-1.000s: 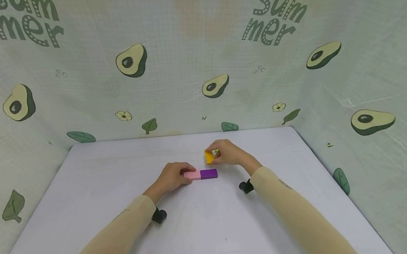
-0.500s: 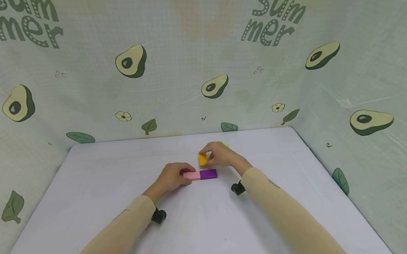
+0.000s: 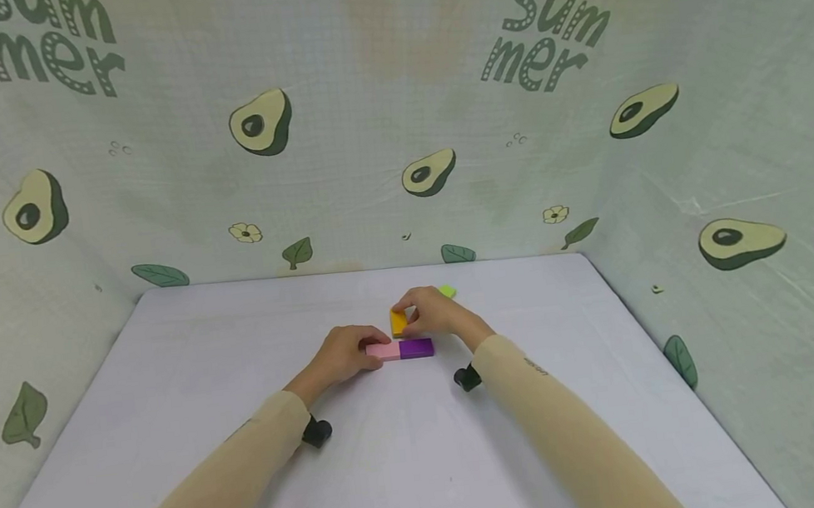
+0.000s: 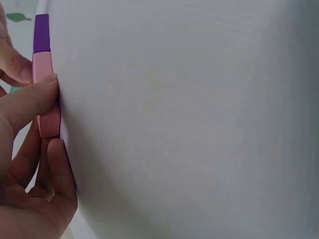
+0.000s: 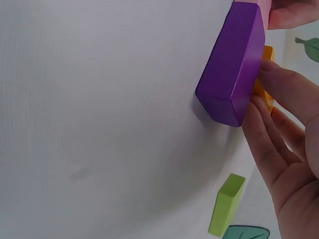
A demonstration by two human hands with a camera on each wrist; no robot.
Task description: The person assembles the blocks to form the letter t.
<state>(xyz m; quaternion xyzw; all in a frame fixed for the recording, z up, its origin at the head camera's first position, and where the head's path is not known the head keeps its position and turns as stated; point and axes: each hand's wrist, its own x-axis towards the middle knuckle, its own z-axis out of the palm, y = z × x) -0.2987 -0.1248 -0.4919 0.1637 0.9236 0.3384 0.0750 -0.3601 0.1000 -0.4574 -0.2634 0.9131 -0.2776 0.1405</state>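
A pink block [image 3: 388, 352] and a purple block [image 3: 417, 348] lie end to end in a row on the white table. My left hand [image 3: 343, 352] pinches the pink block at its left end, its thumb [image 4: 37, 99] on the near side in the left wrist view. Just behind the row, my right hand [image 3: 438, 311] holds a yellow-orange block [image 3: 397, 324] between thumb and fingers. That block stands crosswise to the row, near where pink and purple meet. In the right wrist view, the purple block [image 5: 232, 62] partly hides the yellow one.
A lime-green block [image 5: 227, 205] lies behind the right hand, partly hidden by it in the head view. The white table [image 3: 402, 472] ends at the back and sides against a cloth [image 3: 346, 185] printed with avocados and leaves.
My right hand has moved left and slightly nearer with the yellow-orange block, bringing it behind the row. More of the lime-green block shows behind it. The left hand stays in place.
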